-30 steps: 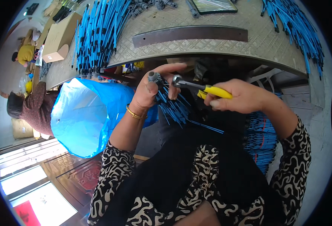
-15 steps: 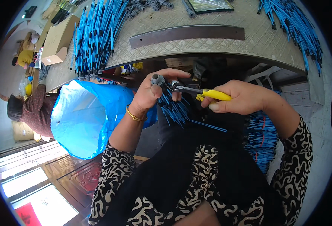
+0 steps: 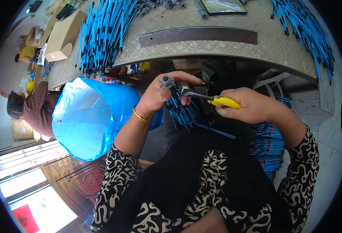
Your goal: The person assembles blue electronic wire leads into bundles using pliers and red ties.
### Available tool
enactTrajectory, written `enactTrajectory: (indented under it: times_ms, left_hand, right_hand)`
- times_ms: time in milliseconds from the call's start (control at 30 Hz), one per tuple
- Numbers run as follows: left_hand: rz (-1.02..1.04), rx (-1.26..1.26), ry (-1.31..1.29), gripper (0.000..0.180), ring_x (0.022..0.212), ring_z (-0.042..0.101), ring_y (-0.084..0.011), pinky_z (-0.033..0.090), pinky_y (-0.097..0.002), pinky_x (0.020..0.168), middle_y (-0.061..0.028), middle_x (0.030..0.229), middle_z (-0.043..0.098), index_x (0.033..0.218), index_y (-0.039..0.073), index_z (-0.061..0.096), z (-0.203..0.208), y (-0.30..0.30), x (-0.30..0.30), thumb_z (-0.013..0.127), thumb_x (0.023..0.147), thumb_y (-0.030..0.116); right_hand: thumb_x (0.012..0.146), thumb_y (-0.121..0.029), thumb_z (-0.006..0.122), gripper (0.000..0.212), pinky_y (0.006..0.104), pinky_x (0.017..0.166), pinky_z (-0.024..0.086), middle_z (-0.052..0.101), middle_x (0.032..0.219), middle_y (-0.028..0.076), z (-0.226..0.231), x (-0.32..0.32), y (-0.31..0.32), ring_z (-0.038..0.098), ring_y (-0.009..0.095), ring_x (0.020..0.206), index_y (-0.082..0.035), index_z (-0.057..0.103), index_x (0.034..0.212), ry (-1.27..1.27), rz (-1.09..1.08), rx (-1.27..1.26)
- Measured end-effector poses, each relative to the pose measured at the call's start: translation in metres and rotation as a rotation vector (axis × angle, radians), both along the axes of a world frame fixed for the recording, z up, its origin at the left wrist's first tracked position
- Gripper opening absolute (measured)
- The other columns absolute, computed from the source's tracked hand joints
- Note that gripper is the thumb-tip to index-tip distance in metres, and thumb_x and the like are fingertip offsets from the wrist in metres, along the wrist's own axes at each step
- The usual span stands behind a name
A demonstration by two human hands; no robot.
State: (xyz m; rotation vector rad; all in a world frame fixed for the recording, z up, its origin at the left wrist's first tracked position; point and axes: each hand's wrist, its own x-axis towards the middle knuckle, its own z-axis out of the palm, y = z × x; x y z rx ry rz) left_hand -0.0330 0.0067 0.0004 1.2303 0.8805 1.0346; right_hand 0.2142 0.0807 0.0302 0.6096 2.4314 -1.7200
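My left hand point(image 3: 150, 99), with a gold bangle at its wrist, is closed around a grey plastic pipe fitting point(image 3: 167, 81), whose round open end faces up beside the thumb. In my right hand point(image 3: 252, 105) is a pair of yellow-handled pliers point(image 3: 226, 102), the fingers wrapped round the grips. The metal jaws point left and meet the fitting's side by my left fingers; what lies between them is too small to make out. Just below, over my dark lap, lies a bunch of thin blue tubes point(image 3: 182, 113), with one longer piece sticking out to the right.
A worktable point(image 3: 213, 54) ahead carries a dark curved metal strip point(image 3: 198, 37), grey fittings point(image 3: 171, 4) and blue tube bundles point(image 3: 107, 35). A large blue bag point(image 3: 83, 120) gapes at left. More tied bundles point(image 3: 270, 147) stand at right. A person point(image 3: 39, 106) sits far left.
The whole view has shifted slightly. Both hands keep their grips, and the pliers' jaws stay at the fitting; the handles look pressed a little closer together.
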Motion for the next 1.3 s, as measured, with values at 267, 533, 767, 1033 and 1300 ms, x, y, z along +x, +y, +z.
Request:
enactTrajectory:
  times_ms: [267,533,767,1033,1300]
  left_hand:
    - [0.295,-0.033,0.074,0.067,0.080,0.059,-0.0152,0.047,-0.0259,0.073,-0.0083,0.085,0.061,0.113,-0.003,0.054,0.008,-0.019,0.011,0.079,0.063,0.032]
    - [0.174,0.014,0.148,0.055,0.082,0.057,-0.0150,0.045,-0.0273,0.075,-0.0080,0.091,0.060,0.108,-0.002,0.057,0.001,-0.015,0.003,0.077,0.066,0.027]
    - [0.090,0.017,0.053,0.055,0.081,0.056,-0.0136,0.045,-0.0257,0.072,-0.0065,0.088,0.059,0.103,-0.001,0.060,0.013,-0.009,0.005,0.079,0.064,0.033]
    - [0.077,-0.139,0.037,0.052,0.076,0.054,-0.0100,0.043,-0.0233,0.070,-0.0028,0.082,0.059,0.100,0.001,0.061,0.053,-0.020,-0.001,0.079,0.063,0.033]
    - [-0.032,0.010,0.006,0.038,0.076,0.051,-0.0071,0.043,-0.0229,0.069,0.0006,0.083,0.058,0.096,0.004,0.057,0.058,-0.057,-0.027,0.077,0.068,0.021]
  right_hand:
    - [0.088,-0.038,0.054,0.036,0.0259,0.059,0.045,0.058,0.069,0.004,-0.004,-0.008,-0.017,0.055,0.013,0.062,-0.003,0.058,0.092,-0.114,-0.133,-0.155]
    - [0.088,-0.038,0.055,0.037,0.0261,0.062,0.046,0.059,0.069,0.004,-0.080,-0.030,-0.045,0.057,0.012,0.064,-0.002,0.059,0.089,0.279,-0.232,-0.332]
    - [0.091,-0.039,0.048,0.039,0.0279,0.055,0.051,0.060,0.070,0.010,-0.032,0.002,-0.010,0.060,0.016,0.058,0.000,0.056,0.095,-0.104,-0.095,-0.914]
    - [0.087,-0.035,0.055,0.054,0.0316,0.042,0.048,0.059,0.065,0.014,-0.006,0.010,-0.038,0.058,0.021,0.046,-0.002,0.038,0.126,0.442,-0.111,0.048]
    - [0.079,-0.030,0.067,0.073,0.0352,0.052,0.050,0.061,0.077,0.018,0.005,0.003,-0.085,0.062,0.026,0.061,-0.007,0.027,0.136,0.027,-0.144,-1.286]
